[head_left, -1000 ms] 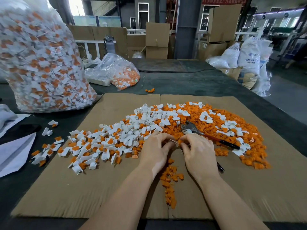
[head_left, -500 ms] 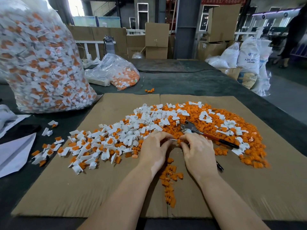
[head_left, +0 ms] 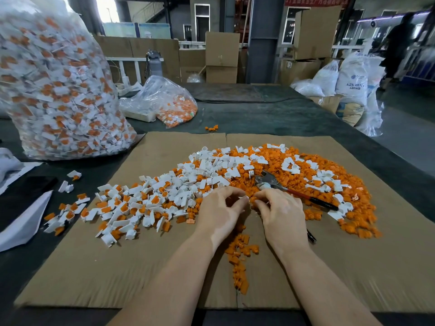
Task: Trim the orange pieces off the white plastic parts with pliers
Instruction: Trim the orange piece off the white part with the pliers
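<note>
two hands [head_left: 221, 212], one pliers [head_left: 270, 181], two plastic bags [head_left: 58, 90], one cardboard sheet [head_left: 94, 267]

A matt brown sheet of corrugated cardboard [head_left: 146, 267] is spread over a dull, dark green table surface [head_left: 270, 118]. Smooth white plastic parts [head_left: 207, 168] and smooth orange plastic pieces [head_left: 353, 222] are heaped on it. Bare grey metal is seen at the head of the red-and-black-handled pliers [head_left: 268, 181]. A large bag of clear, glossy, crinkled plastic film [head_left: 54, 90] is filled with similar parts.
</note>
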`<state>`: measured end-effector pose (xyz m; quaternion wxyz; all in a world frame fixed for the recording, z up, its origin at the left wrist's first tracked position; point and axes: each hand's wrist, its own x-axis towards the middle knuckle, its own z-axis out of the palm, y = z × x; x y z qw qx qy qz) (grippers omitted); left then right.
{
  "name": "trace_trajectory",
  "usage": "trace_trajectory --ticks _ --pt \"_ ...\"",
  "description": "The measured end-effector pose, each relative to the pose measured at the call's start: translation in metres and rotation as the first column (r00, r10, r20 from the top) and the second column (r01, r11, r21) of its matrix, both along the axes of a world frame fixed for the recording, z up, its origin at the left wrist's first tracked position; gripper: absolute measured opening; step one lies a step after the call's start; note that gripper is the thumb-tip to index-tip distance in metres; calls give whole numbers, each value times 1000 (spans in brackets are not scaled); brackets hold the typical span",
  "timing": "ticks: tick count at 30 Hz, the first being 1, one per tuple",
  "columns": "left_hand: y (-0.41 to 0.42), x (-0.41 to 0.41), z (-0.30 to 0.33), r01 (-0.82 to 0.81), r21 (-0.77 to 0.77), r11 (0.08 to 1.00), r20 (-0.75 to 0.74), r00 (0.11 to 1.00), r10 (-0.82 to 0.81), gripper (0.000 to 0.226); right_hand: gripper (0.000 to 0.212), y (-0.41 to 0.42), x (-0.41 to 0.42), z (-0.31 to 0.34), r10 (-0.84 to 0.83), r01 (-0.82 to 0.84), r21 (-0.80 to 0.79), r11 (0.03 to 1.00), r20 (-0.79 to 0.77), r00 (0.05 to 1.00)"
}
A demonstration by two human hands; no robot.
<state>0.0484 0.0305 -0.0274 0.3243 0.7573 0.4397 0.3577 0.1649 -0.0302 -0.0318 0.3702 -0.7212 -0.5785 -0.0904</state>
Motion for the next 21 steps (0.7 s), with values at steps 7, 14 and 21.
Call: trace_trajectory --ticks 7,14,21 --pt "2 -3 -1 -21 -55 998 47 999 24 16 9 0 1 0 0 0 2 1000 -25 1000" --pt "3 -2 -2 -13 -52 999 42 999 15 4 10 1 1 0 10 -10 3 1000 -33 999" --pt "1 -2 -2 13 -61 998 64 998 -10 4 10 0 0 0 24 -23 20 1000 -55 998"
